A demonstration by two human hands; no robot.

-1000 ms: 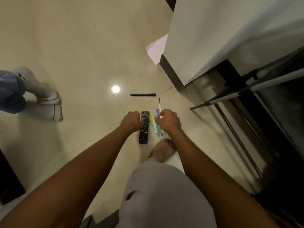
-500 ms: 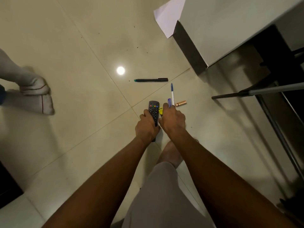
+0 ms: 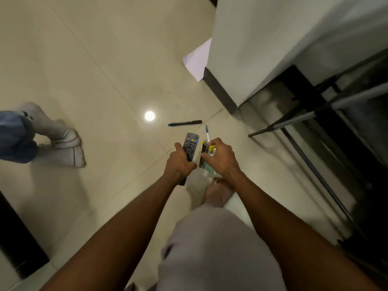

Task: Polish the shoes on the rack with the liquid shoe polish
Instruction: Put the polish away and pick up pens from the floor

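The left hand (image 3: 178,162) gripped a remote control (image 3: 190,147). Just right of the remote, the right hand (image 3: 220,158) had its fingers (image 3: 207,157) clamped on small items (image 3: 206,164), including a pen (image 3: 207,133).

Metal rack (image 3: 315,114) at right edge beside white wall, only partly in frame; grey tube and black bars slanting above dark floor strip; contents lost in shadow, shoes not discernible; liquid polish not identifiable among small items clutched in right grip (image 3: 220,158).
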